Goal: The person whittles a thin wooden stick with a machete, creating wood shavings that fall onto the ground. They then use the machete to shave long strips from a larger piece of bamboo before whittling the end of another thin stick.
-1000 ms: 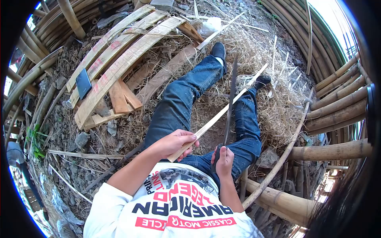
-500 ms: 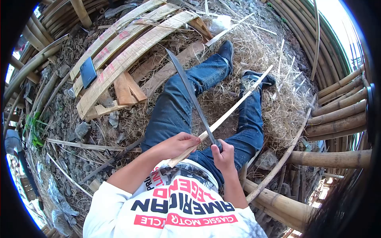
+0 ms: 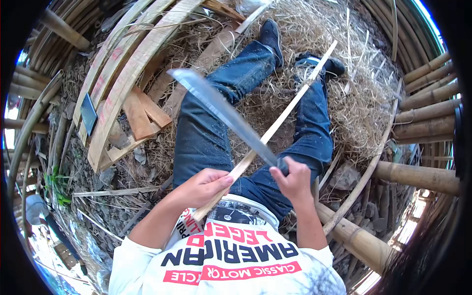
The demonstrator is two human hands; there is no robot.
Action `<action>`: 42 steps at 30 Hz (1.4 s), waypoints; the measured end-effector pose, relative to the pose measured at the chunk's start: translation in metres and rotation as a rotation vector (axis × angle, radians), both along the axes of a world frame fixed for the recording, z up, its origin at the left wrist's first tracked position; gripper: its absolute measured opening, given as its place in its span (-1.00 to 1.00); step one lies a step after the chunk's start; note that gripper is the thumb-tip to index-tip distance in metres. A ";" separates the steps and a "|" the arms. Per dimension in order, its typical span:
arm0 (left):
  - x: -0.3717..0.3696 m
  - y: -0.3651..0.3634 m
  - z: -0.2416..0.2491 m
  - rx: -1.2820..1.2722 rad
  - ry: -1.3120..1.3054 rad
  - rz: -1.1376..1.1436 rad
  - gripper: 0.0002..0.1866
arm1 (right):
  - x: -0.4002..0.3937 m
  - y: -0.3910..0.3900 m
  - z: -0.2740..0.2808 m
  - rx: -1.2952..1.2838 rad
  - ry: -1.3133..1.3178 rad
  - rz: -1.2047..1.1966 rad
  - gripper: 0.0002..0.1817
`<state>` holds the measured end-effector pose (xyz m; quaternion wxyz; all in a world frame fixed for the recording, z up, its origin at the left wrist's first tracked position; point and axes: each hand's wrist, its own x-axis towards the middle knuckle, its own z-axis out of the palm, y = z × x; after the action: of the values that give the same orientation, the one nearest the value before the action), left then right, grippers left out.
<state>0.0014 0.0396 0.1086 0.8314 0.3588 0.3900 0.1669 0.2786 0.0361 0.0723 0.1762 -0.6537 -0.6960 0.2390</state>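
A long, pale bamboo strip [image 3: 287, 110] slants from my shirt front across my lap toward my far foot. My left hand [image 3: 206, 188] is closed around it near its lower end, thumb on top. My right hand [image 3: 294, 181] grips the dark handle of a machete [image 3: 223, 115]. The broad blade, smeared by motion, points up and left over my thigh and crosses the strip a little beyond my left hand. Both legs are stretched out on the ground in jeans [image 3: 201, 137] dusted with shavings.
Curved wooden planks [image 3: 129, 81] lie at the left, with a dark flat device [image 3: 88, 114] resting on them. Wood offcuts [image 3: 142, 114] sit beside my knee. Thin shavings [image 3: 364, 103] cover the ground around my feet. Thick bamboo poles [image 3: 418, 177] stick in from the right.
My right hand has moved forward and to the right with the machete, and the blade has tilted further left. The strip stays in my left hand. The view has turned slightly.
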 end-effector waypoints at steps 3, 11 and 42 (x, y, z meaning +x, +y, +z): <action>-0.020 -0.001 0.012 -0.076 -0.031 -0.052 -0.64 | 0.047 0.018 -0.019 -0.125 0.017 -0.238 -0.40; -0.020 0.014 0.024 0.001 0.129 -0.185 -0.68 | 0.030 0.015 -0.006 -0.130 0.097 -0.227 -0.38; -0.018 -0.005 0.026 0.006 0.355 -0.062 -0.77 | 0.014 0.018 -0.024 -0.083 0.200 -0.207 -0.33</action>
<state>-0.0166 0.0349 0.1350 0.7531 0.3970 0.5190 0.0761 0.2925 0.0545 0.0488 0.2412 -0.7015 -0.5935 0.3122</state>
